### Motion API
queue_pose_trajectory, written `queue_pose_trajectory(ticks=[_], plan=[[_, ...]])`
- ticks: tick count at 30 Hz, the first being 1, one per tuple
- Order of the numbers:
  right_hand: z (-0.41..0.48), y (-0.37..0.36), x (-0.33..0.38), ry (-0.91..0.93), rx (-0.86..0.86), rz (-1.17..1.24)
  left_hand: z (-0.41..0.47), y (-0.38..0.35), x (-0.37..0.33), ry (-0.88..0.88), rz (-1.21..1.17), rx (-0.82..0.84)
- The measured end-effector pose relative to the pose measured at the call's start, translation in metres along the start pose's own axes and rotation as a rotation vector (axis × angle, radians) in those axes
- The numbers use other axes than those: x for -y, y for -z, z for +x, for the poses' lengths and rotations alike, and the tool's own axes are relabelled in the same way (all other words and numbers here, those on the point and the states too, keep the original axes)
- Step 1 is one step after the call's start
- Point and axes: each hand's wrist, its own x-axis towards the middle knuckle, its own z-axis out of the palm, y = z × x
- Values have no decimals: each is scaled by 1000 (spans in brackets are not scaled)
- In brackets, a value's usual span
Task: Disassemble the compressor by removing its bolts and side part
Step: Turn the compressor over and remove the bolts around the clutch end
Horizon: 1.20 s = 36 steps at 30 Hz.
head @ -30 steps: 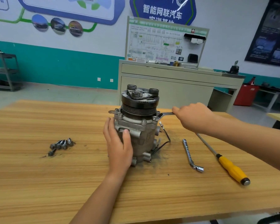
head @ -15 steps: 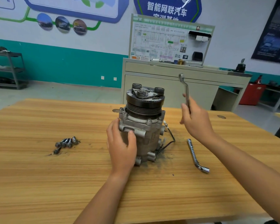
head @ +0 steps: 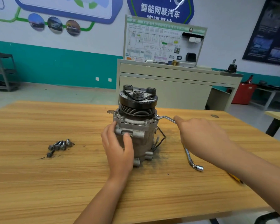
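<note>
Grey cast-metal compressor [head: 136, 130] with black grooved pulley stood upright mid-table on the wooden table [head: 55, 183], left hand [head: 118, 147] wrapped round its body. Right hand [head: 200, 139] was closed on the handle of a bent steel socket wrench [head: 166, 118], whose end sat at the flange's right corner. Risks: a shallow seating could slip and round the bolt head, or side load could tip the tall housing if the bracing hand slackened. No tray in use: dark loose bolts [head: 59, 146] lay bare on the boards, free to roll. Red bin [head: 244, 92] behind; contents not visible.
</note>
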Motion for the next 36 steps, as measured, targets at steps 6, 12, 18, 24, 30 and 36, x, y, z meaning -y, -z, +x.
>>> queue_pose_trajectory(ticks=[6, 12, 18, 24, 30, 36], plan=[[0, 19, 28, 55, 146, -157, 1, -1, 2, -49, 27, -19], [12, 15, 3, 165, 66, -184, 2, -2, 4, -51, 100, -5], [44, -9, -26, 127, 142, -141, 1, -4, 7, -115, 160, -16], [89, -38, -27, 146, -77, -194, 4, -6, 12, -156, 151, -24], [120, -66, -16, 252, -348, -30, 3, -4, 13, -153, 162, -17], [74, -31, -29, -83, -639, 859, 3, -3, 13, -158, 166, -23]])
